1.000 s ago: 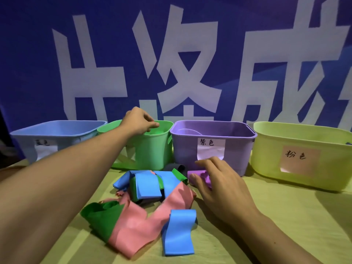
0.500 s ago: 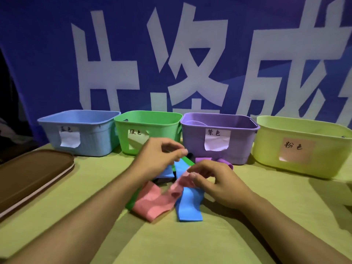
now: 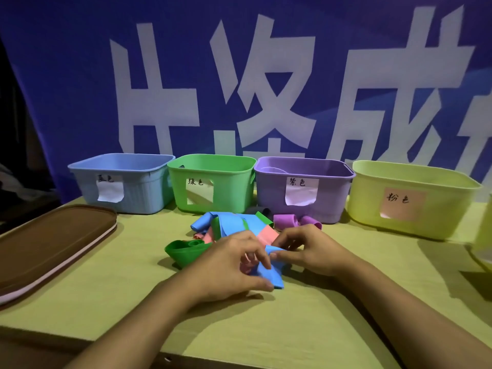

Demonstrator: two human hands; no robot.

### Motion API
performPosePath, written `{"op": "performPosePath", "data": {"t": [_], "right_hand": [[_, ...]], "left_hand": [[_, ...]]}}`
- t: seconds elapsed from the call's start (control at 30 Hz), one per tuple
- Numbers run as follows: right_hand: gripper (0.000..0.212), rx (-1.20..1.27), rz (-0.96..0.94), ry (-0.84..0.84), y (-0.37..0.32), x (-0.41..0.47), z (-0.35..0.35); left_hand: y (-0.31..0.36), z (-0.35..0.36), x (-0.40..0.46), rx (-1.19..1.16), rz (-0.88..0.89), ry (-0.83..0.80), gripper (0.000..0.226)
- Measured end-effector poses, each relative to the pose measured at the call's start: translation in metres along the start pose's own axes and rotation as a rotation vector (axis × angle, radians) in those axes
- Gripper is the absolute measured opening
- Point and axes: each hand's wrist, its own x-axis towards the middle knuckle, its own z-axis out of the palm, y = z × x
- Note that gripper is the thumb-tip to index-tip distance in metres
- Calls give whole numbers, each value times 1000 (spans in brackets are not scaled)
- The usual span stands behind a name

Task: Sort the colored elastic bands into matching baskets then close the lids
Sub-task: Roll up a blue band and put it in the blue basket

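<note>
Four open baskets stand in a row at the back: blue basket [image 3: 122, 182], green basket [image 3: 213, 182], purple basket [image 3: 303, 187], yellow-green basket [image 3: 410, 198], each with a paper label. In front lies a pile of bands: blue bands [image 3: 226, 222], a green band [image 3: 186, 251], a pink band [image 3: 266, 235], purple rolled bands [image 3: 286, 221]. My left hand [image 3: 229, 265] and my right hand [image 3: 311, 251] meet over the near end of the pile, and both pinch a blue band [image 3: 271, 275].
A brown lid [image 3: 48, 243] lies flat at the left on the yellow-green table [image 3: 319, 328]. A blue banner with large white characters hangs behind the baskets. Part of a pale object [image 3: 483, 251] shows at the right edge.
My left hand came back from the green basket to the pile. Both hands have dropped onto the near blue band and taken hold of it. The camera has pulled back.
</note>
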Motion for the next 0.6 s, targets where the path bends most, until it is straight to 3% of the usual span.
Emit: {"op": "performPosePath", "data": {"t": [0.2,0.3,0.4,0.6], "right_hand": [[17,-14,9,-17,1,1,4],[17,1,-7,0,1,1,3],[21,175,-59,105,-5,-1,-3],[33,405,-79,118,-16,-1,-5]], "left_hand": [[-10,7,-1,225,135,-87,19],[-12,7,1,265,196,-18,16],[-9,1,7,236,191,76,22],[11,-22,40,109,114,251,3]]}}
